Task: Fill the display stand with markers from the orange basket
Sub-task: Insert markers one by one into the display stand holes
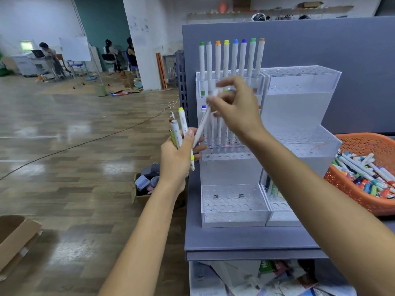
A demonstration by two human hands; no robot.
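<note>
Eight markers (232, 58) top the stand (233, 218) — left grip (177, 159) clutches roughly four more, right grip (237, 107) pinches one white marker (204, 121).

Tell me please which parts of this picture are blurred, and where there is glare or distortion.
Head view: the right hand and the white marker it pinches are smeared by motion, while the left hand gripping a bundle of markers looks sharper; head view: pale glare patches lie on the glossy wooden floor; head view: the wide lens slants the grey back panel.
</note>
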